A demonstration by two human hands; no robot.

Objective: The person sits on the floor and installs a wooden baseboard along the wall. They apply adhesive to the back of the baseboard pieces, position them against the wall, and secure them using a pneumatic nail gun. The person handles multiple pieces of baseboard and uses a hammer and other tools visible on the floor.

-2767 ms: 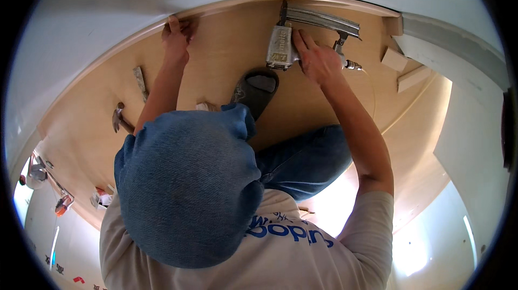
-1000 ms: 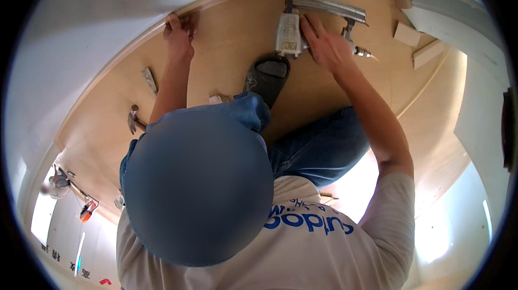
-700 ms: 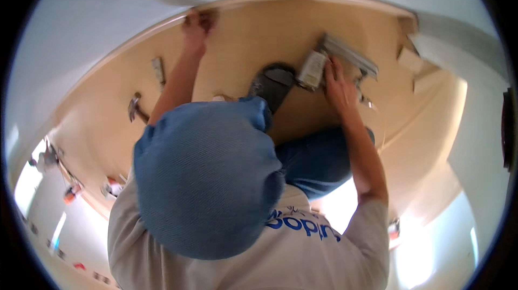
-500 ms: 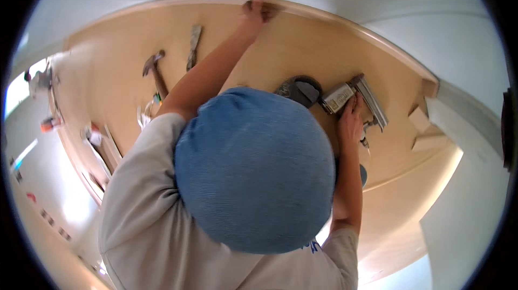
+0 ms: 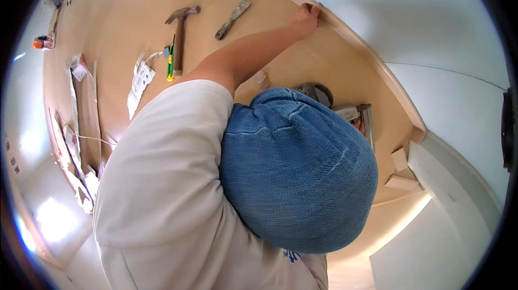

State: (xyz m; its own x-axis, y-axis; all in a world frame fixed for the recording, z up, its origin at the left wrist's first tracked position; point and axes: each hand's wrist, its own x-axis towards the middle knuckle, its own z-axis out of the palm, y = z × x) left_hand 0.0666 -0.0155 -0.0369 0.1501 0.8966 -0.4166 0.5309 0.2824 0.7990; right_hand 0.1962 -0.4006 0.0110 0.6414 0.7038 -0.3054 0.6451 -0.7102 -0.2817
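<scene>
My left hand (image 5: 307,19) reaches across the tan wooden floor, fingers pinched on the pale wooden trim (image 5: 398,79) along the white wall's foot. My right hand (image 5: 358,125) is mostly hidden behind my blue head covering (image 5: 297,176); its fingers show on a metal nail gun (image 5: 369,125). A dark sandal (image 5: 322,94) shows beside the gun, partly covered. Left of my outstretched arm lie a putty knife (image 5: 233,20), a claw hammer (image 5: 180,42) with a wooden handle, and a green and yellow utility knife (image 5: 170,63).
White paper scraps (image 5: 140,82) and long strips (image 5: 75,101) lie at the left, with an orange tool (image 5: 42,42) near the far edge. Wood offcuts (image 5: 400,181) sit at the right beside a pale board (image 5: 437,176). The white wall (image 5: 442,31) bounds the upper right.
The view has swung round, bringing more tools and scraps into sight. My left arm now stretches up and right. My head and shoulder now cover my right arm and much of the nail gun.
</scene>
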